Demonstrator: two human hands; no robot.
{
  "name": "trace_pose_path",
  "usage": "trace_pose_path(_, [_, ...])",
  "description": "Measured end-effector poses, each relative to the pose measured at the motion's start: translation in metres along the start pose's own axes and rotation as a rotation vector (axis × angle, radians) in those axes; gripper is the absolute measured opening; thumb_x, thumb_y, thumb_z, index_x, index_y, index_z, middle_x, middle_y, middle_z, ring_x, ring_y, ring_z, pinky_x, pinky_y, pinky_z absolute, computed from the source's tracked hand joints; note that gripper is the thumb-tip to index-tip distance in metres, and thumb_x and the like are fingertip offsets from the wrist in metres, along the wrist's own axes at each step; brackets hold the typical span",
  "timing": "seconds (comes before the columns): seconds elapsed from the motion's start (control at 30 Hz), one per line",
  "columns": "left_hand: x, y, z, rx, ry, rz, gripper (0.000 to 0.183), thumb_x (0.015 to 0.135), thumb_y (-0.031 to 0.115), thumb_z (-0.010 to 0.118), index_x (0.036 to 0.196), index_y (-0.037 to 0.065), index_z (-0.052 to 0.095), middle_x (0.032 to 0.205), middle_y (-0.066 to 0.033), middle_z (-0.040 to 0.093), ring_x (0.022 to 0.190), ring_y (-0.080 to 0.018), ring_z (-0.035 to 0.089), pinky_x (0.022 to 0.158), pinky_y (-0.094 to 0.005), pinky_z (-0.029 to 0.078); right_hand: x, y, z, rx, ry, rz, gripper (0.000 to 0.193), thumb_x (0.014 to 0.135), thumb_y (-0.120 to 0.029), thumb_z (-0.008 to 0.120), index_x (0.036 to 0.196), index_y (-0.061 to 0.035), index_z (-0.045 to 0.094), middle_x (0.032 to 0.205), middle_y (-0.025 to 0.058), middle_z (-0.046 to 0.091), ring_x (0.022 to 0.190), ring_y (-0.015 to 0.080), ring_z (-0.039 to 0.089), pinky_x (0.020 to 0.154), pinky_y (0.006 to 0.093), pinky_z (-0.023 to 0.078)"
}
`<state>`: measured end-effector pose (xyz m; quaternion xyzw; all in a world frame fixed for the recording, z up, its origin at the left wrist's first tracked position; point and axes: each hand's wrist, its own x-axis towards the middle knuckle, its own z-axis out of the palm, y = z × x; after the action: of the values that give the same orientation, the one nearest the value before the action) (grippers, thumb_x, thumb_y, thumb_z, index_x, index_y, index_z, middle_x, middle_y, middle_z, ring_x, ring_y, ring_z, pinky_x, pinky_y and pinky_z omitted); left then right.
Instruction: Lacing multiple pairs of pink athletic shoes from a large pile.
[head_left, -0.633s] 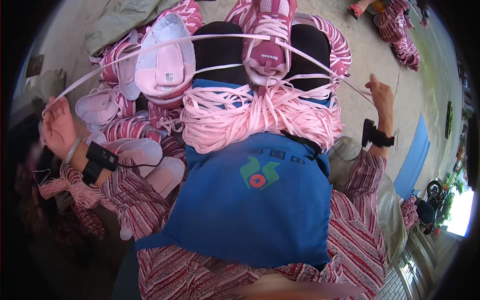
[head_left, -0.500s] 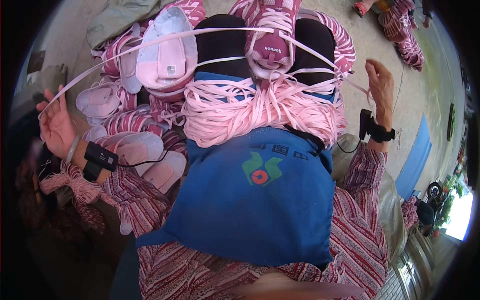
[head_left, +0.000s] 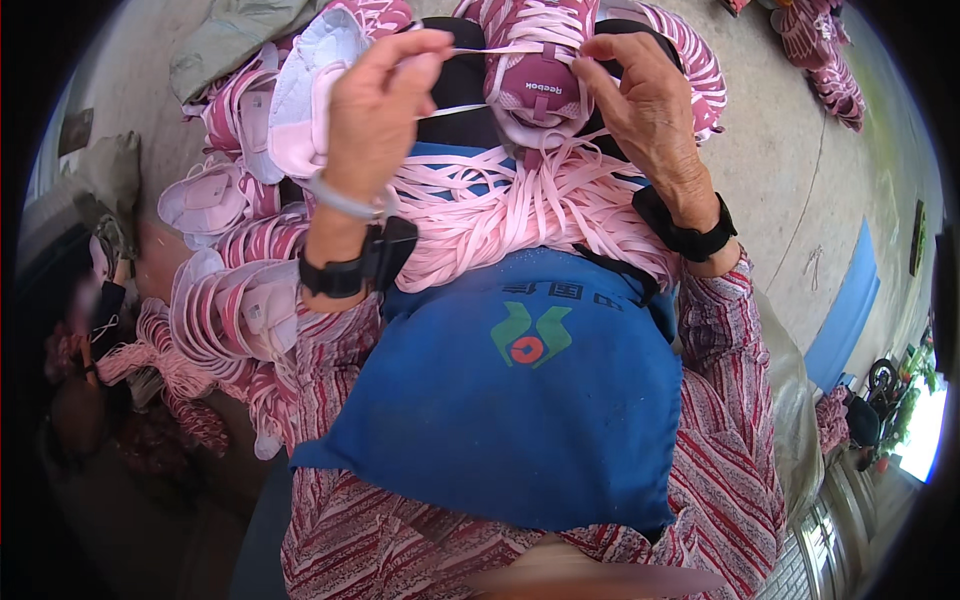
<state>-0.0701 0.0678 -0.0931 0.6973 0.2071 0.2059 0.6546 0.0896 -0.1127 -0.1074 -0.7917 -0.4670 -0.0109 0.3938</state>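
A dark pink shoe upper (head_left: 541, 90) with white side patches lies between my black-clad knees, toe end toward me. Above it, my left hand (head_left: 376, 118) pinches a pale pink shoelace (head_left: 497, 49), which runs across the upper to my right hand (head_left: 655, 112). The fingertips of my right hand are closed on the lace just right of the upper's eyelets. A second stretch of lace leads from the upper's left side toward my left wrist. On my lap, over a blue apron (head_left: 480, 430), rests a large loose bundle of pale pink laces (head_left: 500, 215).
To the left, several pink and white shoe uppers (head_left: 255, 310) are stacked beside my leg. More striped uppers (head_left: 705, 80) stand by my right knee. Farther off are tied bunches of uppers (head_left: 835, 85), a blue strip (head_left: 845, 310) on the concrete floor, and a grey-green sack (head_left: 225, 45).
Both hands have swung inward from wide apart to either side of the shoe upper. The long taut lace between them has been drawn through and now spans a short stretch.
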Motion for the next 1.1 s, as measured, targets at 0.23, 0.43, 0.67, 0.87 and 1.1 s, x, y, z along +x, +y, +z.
trace_pose_path(0.23, [0.019, -0.012, 0.023, 0.485, -0.077, 0.046, 0.024, 0.091, 0.022, 0.058, 0.109, 0.007, 0.062, 0.076, 0.0011, 0.061, 0.06, -0.0052, 0.053, 0.054, -0.0185, 0.044, 0.013, -0.012, 0.01, -0.147, 0.007, -0.102, 0.008, 0.082, -0.011, 0.06, 0.085, -0.003, 0.059, 0.078, 0.0136, 0.055, 0.07, 0.033, 0.057, 0.058, 0.0397, 0.047])
trace_pose_path(0.43, [0.02, -0.02, 0.021, 0.538, -0.107, 0.083, 0.02, 0.09, 0.021, 0.06, 0.103, 0.006, 0.064, 0.074, 0.0011, 0.06, 0.062, -0.0062, 0.055, 0.056, -0.0192, 0.045, 0.013, -0.013, 0.01, -0.241, -0.093, -0.102, 0.011, 0.082, -0.01, 0.06, 0.088, -0.004, 0.053, 0.083, 0.0156, 0.051, 0.071, 0.0345, 0.055, 0.057, 0.0418, 0.046])
trace_pose_path(0.67, [0.022, -0.012, 0.001, 0.65, -0.185, 0.234, 0.013, 0.088, 0.017, 0.063, 0.091, 0.004, 0.063, 0.075, 0.0009, 0.06, 0.067, -0.0079, 0.054, 0.061, -0.0227, 0.045, 0.011, -0.01, 0.011, -0.12, -0.058, -0.108, 0.011, 0.082, -0.006, 0.059, 0.088, -0.0024, 0.051, 0.082, 0.0167, 0.05, 0.071, 0.0354, 0.053, 0.061, 0.0413, 0.044])
trace_pose_path(0.87, [0.028, 0.002, 0.001, 0.644, -0.188, 0.125, 0.01, 0.091, 0.008, 0.056, 0.092, -0.002, 0.059, 0.072, -0.0024, 0.058, 0.063, -0.0088, 0.049, 0.058, -0.0214, 0.042, 0.012, -0.02, 0.004, 0.018, -0.071, 0.031, 0.009, 0.083, -0.008, 0.059, 0.084, -0.0016, 0.052, 0.079, 0.0181, 0.053, 0.073, 0.0363, 0.054, 0.063, 0.0406, 0.043])
trace_pose_path(1.1, [0.014, -0.002, -0.005, -0.069, 0.208, 0.096, 0.018, 0.093, 0.014, 0.052, 0.099, 0.0, 0.062, 0.079, -0.0036, 0.064, 0.062, -0.0101, 0.057, 0.056, -0.0205, 0.045, -0.015, 0.0, -0.014, 0.006, -0.332, 0.135, 0.017, 0.088, -0.02, 0.06, 0.094, -0.004, 0.061, 0.077, 0.0153, 0.062, 0.067, 0.0322, 0.061, 0.059, 0.0355, 0.048])
